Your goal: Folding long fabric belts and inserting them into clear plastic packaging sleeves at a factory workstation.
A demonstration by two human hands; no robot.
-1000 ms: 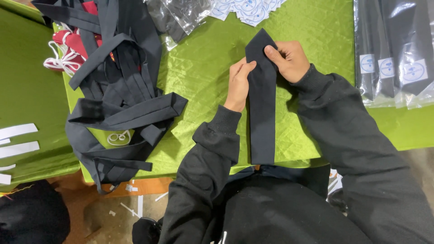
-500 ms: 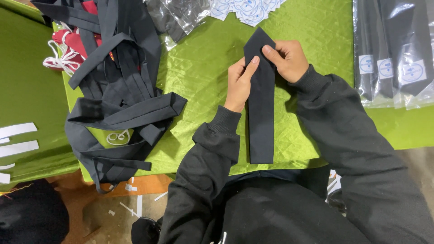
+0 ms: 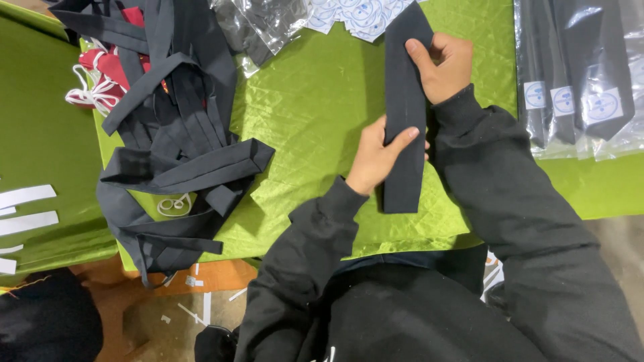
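Item: black necktie (image 3: 404,100), folded flat, lying lengthwise on the green quilted cloth (image 3: 315,100) that covers the table, pointed end away from the person.

Left hand (image 3: 377,159): fingers curled over the tie's lower half, thumb across its front, holding the fabric from the left edge. A second ago this hand sat higher, beside the right hand near the tip; it has since slid down the tie toward the lower end.

Right hand (image 3: 443,64): fingers closed on the tie's upper right edge, just below the point, as before.

Tie's position: its lower end now stops on the cloth, short of the table's near edge, where earlier it hung over that edge; the piece looks shorter.

Surroundings, unchanged:
- Heap of loose black ties (image 3: 174,141), left of the hands, well apart.
- Red pieces with white cords (image 3: 100,80), under that heap's far side.
- Clear plastic bags (image 3: 268,23), at the far edge.
- Round white-and-blue stickers (image 3: 355,13), beside the tie's point.
- Bagged ties (image 3: 580,74), each with a sticker, at the right.
- White paper strips (image 3: 27,208), far left.
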